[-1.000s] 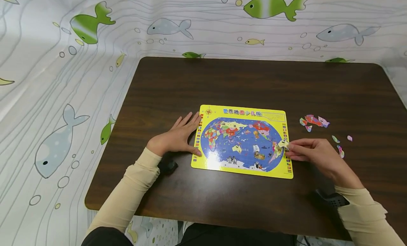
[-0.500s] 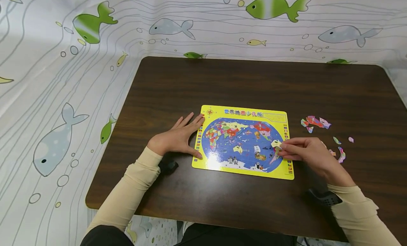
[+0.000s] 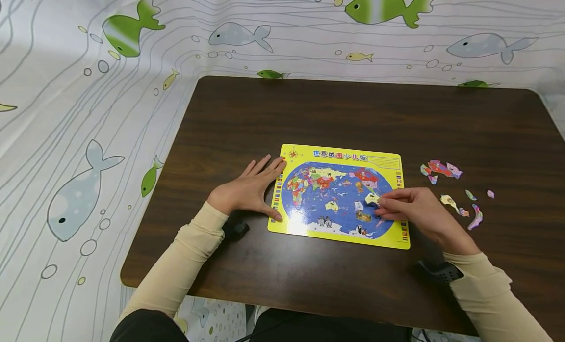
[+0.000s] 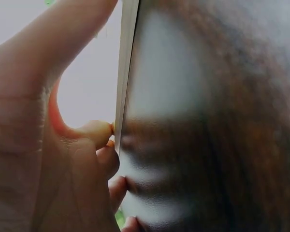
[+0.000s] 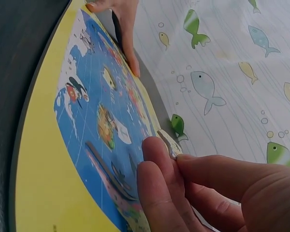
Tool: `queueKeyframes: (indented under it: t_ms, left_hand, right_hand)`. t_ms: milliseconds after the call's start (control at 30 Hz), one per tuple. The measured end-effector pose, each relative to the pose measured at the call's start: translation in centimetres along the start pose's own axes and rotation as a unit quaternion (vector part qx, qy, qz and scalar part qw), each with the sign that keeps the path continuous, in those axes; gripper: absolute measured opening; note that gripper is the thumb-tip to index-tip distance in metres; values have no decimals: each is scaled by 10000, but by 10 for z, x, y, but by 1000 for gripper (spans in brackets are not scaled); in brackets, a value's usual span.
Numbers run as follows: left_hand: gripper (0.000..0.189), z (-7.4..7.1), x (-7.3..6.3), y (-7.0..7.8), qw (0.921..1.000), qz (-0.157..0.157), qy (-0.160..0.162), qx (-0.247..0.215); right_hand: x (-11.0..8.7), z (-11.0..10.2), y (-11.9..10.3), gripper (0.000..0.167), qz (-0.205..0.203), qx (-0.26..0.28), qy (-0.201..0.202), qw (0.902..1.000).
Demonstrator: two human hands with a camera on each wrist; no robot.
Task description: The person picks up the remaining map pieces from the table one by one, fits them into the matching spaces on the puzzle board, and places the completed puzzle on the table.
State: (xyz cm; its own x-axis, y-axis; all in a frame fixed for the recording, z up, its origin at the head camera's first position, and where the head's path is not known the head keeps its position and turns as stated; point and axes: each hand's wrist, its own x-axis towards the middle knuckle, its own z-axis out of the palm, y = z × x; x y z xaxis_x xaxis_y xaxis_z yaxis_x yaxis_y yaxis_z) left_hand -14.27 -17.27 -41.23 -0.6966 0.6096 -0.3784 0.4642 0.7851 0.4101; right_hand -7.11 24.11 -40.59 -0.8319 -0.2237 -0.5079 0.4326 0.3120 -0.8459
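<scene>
One map puzzle (image 3: pixel 339 198), dark wood-grain table (image 3: pixel 335 111), white fish-print backdrop (image 3: pixel 304 42) around.

We see a yellow-bordered world-map puzzle board (image 3: pixel 393 241) lying flat, its blue oval printed with coloured continents and penguins. The left hand (image 3: pixel 244 191) touches its left edge, fingers spread. Over the board's right part, the right hand (image 3: pixel 415 209) pinches a small pale-yellow piece (image 3: pixel 372 198). Well to the board's right, we find scattered loose pieces, among them a red one (image 3: pixel 438 168), a cream one (image 3: pixel 449 201) and a curved pinkish one (image 3: pixel 475 218).
</scene>
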Motion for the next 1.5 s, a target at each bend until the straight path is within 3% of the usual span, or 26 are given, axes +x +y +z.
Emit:
queueKeyframes:
  t_ms: [800, 1300, 1500]
  left_hand:
    - [137, 0, 1, 0, 9999, -77, -42, -60]
    - [137, -4, 2, -1, 10000, -53, 23, -43]
    - [136, 5, -3, 0, 9999, -42, 78, -133]
  right_hand:
    - [10, 25, -12, 58, -26, -130, -254, 9996]
    - [18, 42, -22, 52, -218, 144, -557, 9981]
    - [18, 51, -18, 48, -187, 133, -675, 9975]
